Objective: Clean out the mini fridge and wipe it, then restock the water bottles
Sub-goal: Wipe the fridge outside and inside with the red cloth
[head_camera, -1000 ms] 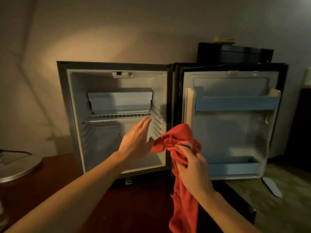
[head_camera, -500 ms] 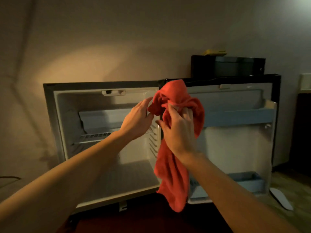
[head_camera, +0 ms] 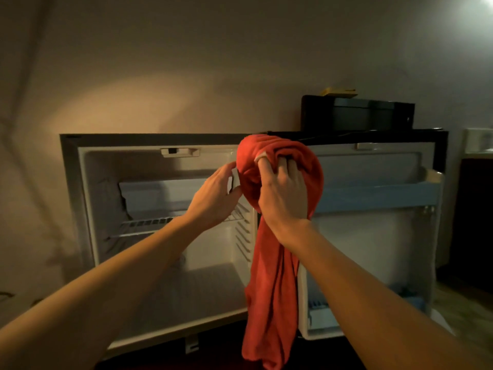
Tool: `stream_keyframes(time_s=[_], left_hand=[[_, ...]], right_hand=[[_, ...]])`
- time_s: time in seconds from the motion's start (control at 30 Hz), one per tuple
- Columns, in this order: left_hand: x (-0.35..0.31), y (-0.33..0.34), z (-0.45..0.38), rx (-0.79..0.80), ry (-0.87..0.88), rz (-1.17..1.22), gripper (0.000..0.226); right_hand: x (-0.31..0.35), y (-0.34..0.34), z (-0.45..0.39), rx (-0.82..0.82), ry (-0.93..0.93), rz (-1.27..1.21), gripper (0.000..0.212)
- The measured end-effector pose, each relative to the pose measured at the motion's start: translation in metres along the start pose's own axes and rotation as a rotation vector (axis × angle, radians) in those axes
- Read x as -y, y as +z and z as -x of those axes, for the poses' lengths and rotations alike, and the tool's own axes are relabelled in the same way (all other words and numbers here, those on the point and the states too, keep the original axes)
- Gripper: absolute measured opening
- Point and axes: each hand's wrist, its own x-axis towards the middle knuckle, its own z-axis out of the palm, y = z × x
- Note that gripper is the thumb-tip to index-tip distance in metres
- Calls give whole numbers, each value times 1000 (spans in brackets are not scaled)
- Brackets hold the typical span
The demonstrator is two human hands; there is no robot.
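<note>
The mini fridge [head_camera: 88, 209] stands open and nothing lies inside it. Its door [head_camera: 373, 249] swings out to the right, with a blue shelf rail across it. My right hand [head_camera: 282, 193] grips a bunched red cloth [head_camera: 269, 289] up by the fridge's top right corner, and the cloth's tail hangs down in front of the hinge side. My left hand [head_camera: 216, 198] is just left of the bundle, fingers bent toward the cloth and touching its edge. A wire shelf [head_camera: 149, 225] crosses the upper part of the cavity, under a small freezer flap. No water bottles are in view.
A black box [head_camera: 357, 113] sits on top behind the door, with a yellow item [head_camera: 338, 92] on it. A plain wall rises behind. Dark furniture [head_camera: 474, 209] stands at the far right. Patterned floor shows at the lower right.
Both hands rose with the cloth from the fridge's lower front to its top right corner. The view moved closer and lower. The right hand bunched the cloth tighter.
</note>
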Motion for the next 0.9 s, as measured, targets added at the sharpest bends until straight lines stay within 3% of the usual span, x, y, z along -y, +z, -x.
stream_keyframes(time_s=[0.23, 0.37, 0.57, 0.9], left_hand=[[10, 4, 16, 32, -51, -21, 60], [16, 5, 18, 32, -73, -53, 63], [17, 0, 17, 9, -94, -58, 62], [16, 9, 35, 38, -94, -50, 65]], right_hand=[[-9, -5, 30, 118, -119, 89, 38], [-14, -4, 8, 73, -108, -3, 37], [-5, 3, -22, 137, -102, -91, 46], [-5, 3, 74, 195, -102, -92, 45]])
